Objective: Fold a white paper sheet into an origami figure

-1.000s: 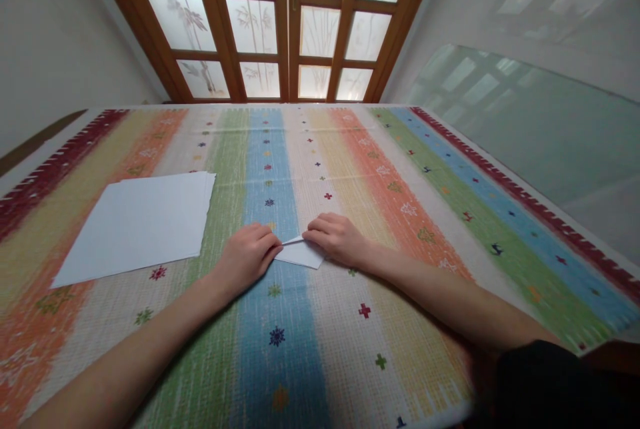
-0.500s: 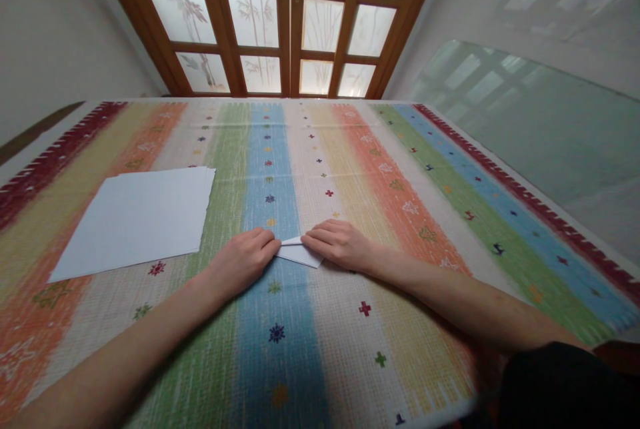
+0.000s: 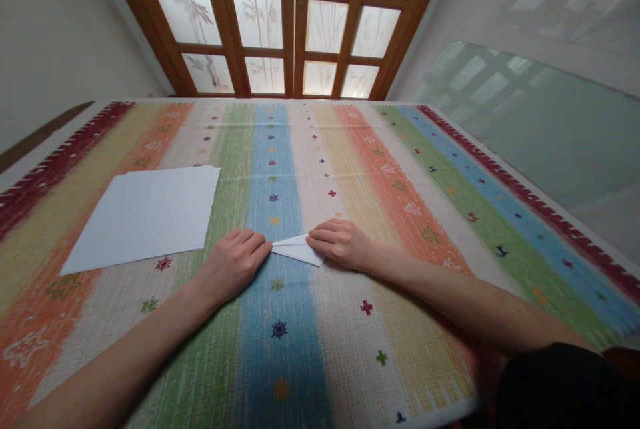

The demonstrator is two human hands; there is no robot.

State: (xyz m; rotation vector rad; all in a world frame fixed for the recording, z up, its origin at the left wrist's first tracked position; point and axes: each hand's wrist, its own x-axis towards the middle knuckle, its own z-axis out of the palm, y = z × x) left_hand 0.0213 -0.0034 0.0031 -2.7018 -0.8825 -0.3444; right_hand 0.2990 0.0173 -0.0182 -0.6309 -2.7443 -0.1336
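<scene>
A small folded piece of white paper (image 3: 299,250) lies on the blue and pale stripes of the cloth, narrowing to a point on its left. At that narrow tip, my left hand (image 3: 239,257) is closed, its fingertips pinching the paper. My right hand (image 3: 341,242) grips the wider right end, with fingers bent over the top edge. Part of the paper is hidden under the right fingers, and both thumbs are mostly out of sight.
To the left lies a stack of white paper sheets (image 3: 145,216) with a ragged right edge. A striped tablecloth (image 3: 273,362) covers the table. A glass panel (image 3: 525,116) leans along the right wall, and wooden doors with frosted panes (image 3: 267,72) stand beyond the table.
My left hand has slid a little leftward to the paper's tip, uncovering more of the folded paper. My right hand has stayed nearly in place. The view has shifted slightly.
</scene>
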